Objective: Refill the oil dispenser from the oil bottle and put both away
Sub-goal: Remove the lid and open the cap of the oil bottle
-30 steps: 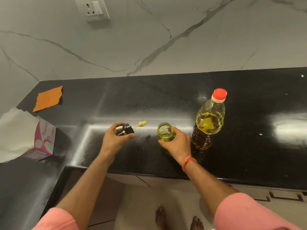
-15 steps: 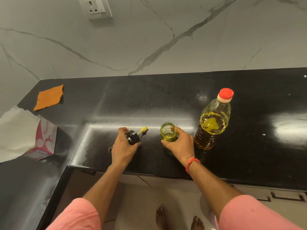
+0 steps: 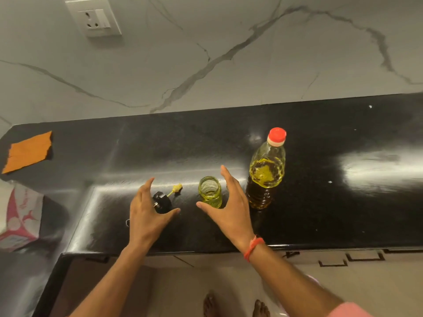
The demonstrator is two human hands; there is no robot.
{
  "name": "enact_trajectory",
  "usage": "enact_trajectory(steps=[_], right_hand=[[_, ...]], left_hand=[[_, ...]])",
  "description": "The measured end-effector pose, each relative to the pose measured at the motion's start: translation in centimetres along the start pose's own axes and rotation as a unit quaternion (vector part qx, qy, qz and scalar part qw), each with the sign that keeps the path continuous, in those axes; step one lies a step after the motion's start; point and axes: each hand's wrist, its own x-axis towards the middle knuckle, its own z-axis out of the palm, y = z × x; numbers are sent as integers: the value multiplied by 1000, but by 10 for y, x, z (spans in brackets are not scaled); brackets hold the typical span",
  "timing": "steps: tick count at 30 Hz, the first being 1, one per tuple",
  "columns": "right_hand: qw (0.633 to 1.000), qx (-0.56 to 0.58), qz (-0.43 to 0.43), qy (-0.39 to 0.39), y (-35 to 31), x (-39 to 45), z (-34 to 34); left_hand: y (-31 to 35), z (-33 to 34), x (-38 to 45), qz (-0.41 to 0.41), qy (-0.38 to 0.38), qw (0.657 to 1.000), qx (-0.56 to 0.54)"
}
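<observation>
The small glass oil dispenser jar stands uncapped on the black counter, a little yellow oil in it. Its black pump top with a yellow-tipped tube lies on the counter to the jar's left. The tall oil bottle with a red cap stands upright to the jar's right. My left hand hovers open just beside the pump top, fingers spread. My right hand is open between jar and bottle, fingers straight, apart from the jar.
An orange cloth lies at the counter's far left corner. A white and pink bag sits lower left. A wall socket is on the marble backsplash. Drawer fronts run under the counter's front edge.
My left hand set the pump top down on the counter and let go. My right hand released the jar and opened.
</observation>
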Motion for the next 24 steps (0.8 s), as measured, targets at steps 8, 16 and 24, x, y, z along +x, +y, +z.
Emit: enact_trajectory(steps=[8,16,24], right_hand=[[978,8,-119,168,-46,-24,-77],[978,-44,-60,193,-42,19,-122],[987,-28,-96,122,-34,38,-126]], left_hand=[[40,-27,-1,109,43,988,-96],[139,-43,25,267,5,955,-129],[254,-41,38,417,-130,900,11]])
